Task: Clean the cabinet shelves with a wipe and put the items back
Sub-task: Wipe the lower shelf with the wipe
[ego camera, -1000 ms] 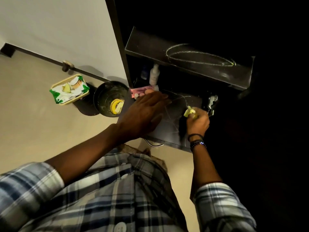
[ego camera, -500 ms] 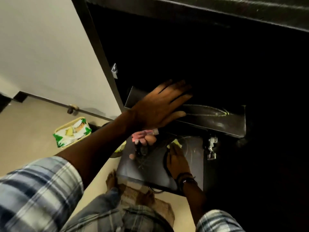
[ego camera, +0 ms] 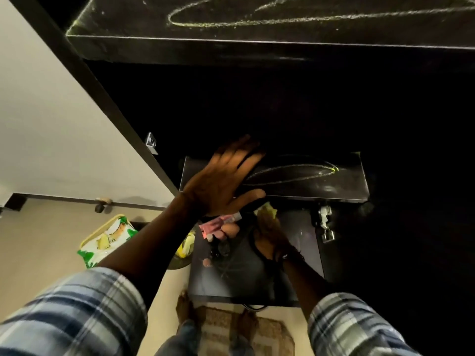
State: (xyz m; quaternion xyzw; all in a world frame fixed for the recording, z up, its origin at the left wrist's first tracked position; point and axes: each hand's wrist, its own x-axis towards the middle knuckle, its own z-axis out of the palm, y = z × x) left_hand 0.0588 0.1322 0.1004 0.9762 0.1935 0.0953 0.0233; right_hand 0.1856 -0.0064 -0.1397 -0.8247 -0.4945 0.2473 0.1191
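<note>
Inside a dark cabinet, my left hand hovers flat over the left end of the middle shelf, palm down, the fingers straight and fanned apart and the thumb stretched out toward the shelf's front edge. My right hand reaches onto the lower shelf with its back to the camera. A crumpled yellow wipe shows just past its fingertips, but I cannot tell in the gloom whether those fingers curl round the wipe or lie flat on it. Dark bands circle that wrist, and both arms wear plaid sleeves. Pale yellow-green looping streaks mark the middle shelf and the top shelf above it. A pink tube lies at the back left of the lower shelf, just beside my right hand. Its label is too blurred to read. On the floor to the left sits a green, white and yellow wipe pack, its lettering too small to make out. A metal hinge gleams at the shelf's right, and my bare foot stands on a patterned rug below.
</note>
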